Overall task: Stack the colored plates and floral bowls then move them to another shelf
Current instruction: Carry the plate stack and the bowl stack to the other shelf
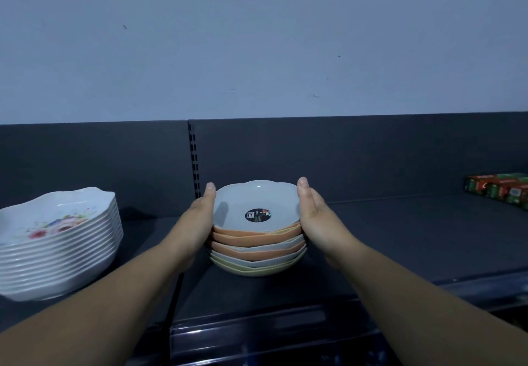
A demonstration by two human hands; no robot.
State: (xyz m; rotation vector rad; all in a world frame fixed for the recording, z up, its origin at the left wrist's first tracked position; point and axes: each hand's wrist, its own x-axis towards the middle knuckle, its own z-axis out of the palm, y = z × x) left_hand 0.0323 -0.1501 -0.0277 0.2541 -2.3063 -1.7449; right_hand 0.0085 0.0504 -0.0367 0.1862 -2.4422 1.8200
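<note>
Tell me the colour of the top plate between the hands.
Top plate: pale blue-grey, with a black sticker; head view.

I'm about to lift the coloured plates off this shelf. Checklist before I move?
1. Both sides covered: left hand and right hand press on opposite sides of the stack of scalloped pastel plates: ok.
2. Plate rims lined up: slightly staggered, not ok.
3. Grip reaches under the stack: hidden, cannot tell.
4. Neighbouring stack of white floral bowls stands apart at left: ok.
5. Far right, red and green box is well away from the stack: ok.
</note>
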